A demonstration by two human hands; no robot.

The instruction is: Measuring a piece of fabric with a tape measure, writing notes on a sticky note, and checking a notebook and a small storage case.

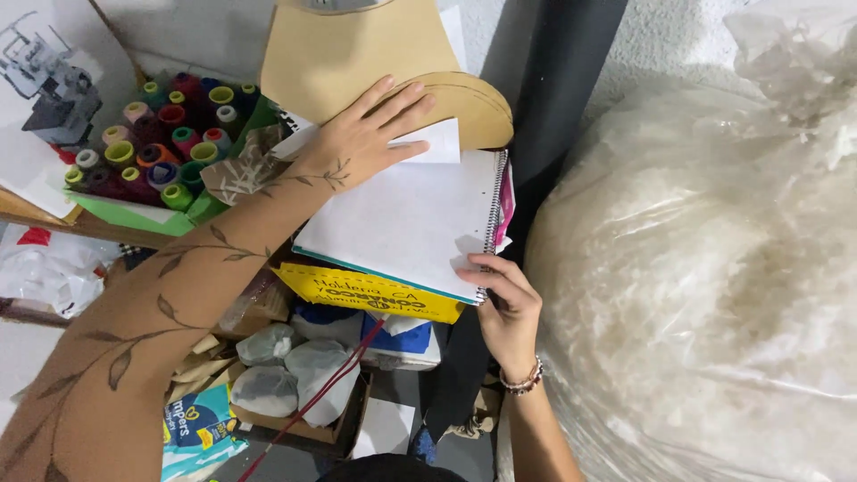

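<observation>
the spiral notebook (pixel 406 223) lies open on a stack, its wire binding along the side nearest the big clear bag of white stuffing (pixel 705 268), which sits just beside it. judging from the hands, the step is handling the notebook and the tan cardboard pattern pieces (pixel 375 62) just above its top edge; it goes best if the notebook stays level on the yellow box (pixel 366 293) beneath it, gripped firmly at the binding so the pages do not slide. the left hand (pixel 361 138) lies flat with fingers spread wide, pressing on the cardboard and a loose white paper (pixel 437 143) at the notebook's top. the right hand (pixel 509 308) curls closed around the notebook's lower binding corner. a box of coloured thread cones (pixel 161 143) stands well off on the side away from the binding.
</observation>
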